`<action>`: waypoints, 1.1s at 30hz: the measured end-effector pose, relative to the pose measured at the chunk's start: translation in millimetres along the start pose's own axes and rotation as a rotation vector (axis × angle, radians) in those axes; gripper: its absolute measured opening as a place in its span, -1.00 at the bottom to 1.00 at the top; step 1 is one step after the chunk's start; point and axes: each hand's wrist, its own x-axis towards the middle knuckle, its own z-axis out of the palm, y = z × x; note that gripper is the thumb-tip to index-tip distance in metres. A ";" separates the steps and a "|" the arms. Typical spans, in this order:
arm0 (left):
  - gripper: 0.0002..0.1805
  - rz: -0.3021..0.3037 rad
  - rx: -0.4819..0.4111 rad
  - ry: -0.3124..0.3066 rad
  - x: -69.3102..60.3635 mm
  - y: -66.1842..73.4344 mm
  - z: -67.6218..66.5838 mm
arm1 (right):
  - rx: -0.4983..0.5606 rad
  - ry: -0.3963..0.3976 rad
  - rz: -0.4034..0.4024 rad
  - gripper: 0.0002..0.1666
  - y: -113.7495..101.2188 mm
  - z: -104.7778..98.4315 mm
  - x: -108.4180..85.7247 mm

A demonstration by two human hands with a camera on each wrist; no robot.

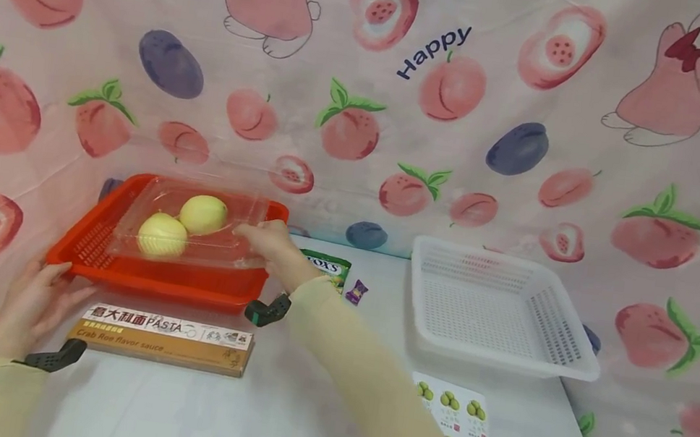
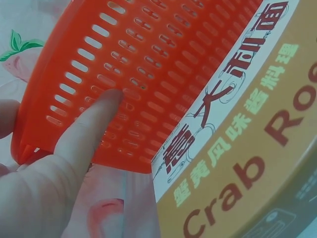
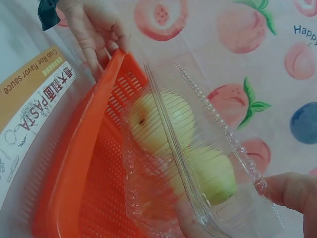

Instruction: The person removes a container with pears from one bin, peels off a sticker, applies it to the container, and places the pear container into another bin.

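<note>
At the left of the head view my right hand (image 1: 280, 250) grips the right side of a clear plastic box (image 1: 245, 207). Two round, pale yellow-green fruits (image 1: 162, 236) lie inside it; they look like apples or pears. The box is over the red plastic basket (image 1: 151, 286), tilted in the right wrist view (image 3: 225, 124). My left hand (image 1: 27, 306) holds the basket's near left corner, one finger (image 2: 94, 119) along the slotted outer wall. Whether the box touches the basket's floor cannot be told.
Just in front of the basket lies a pasta box (image 1: 161, 340). Right of it are a green packet (image 1: 331, 267), partly behind my right arm, and a small purple-wrapped sweet (image 1: 357, 292). A white basket (image 1: 503, 361) and a sheet of fruit pictures (image 1: 462, 425) are farther right.
</note>
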 end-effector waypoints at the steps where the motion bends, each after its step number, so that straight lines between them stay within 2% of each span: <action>1: -0.28 0.003 -0.011 -0.008 0.0 -0.4 -0.8 | -0.003 -0.009 -0.002 -0.80 -1.1 -3.6 -1.1; 6: -0.31 0.015 -0.041 -0.031 0.8 -0.9 -2.6 | 0.002 -0.094 -0.028 -0.66 -10.8 -26.0 -10.1; 9: -0.32 0.017 -0.066 -0.036 2.1 -0.6 -2.6 | -0.001 -0.129 -0.030 -0.74 -16.1 -41.0 -16.3; 11: -0.31 0.015 -0.055 -0.030 2.6 -0.6 -1.8 | -0.016 -0.114 -0.019 -0.74 -17.9 -50.9 -21.5; 16: -0.29 0.000 -0.073 -0.031 1.4 -0.7 -1.1 | -0.032 -0.088 0.025 -0.43 -20.7 -77.5 -38.8; 20: -0.30 0.002 -0.077 -0.024 -0.1 -1.6 -2.1 | -0.055 -0.062 0.016 -0.30 -22.0 -100.2 -55.3; 25: -0.30 0.021 -0.049 -0.041 0.9 -3.7 -2.8 | -0.080 -0.009 -0.001 -0.22 -13.7 -132.3 -76.9; 30: -0.32 0.036 -0.106 -0.079 2.9 -4.8 -3.4 | -0.089 0.048 -0.005 -0.22 1.0 -163.8 -98.9; 33: -0.32 0.036 -0.127 -0.079 3.2 -5.3 -3.9 | -0.088 0.077 -0.003 -0.23 11.1 -180.8 -112.9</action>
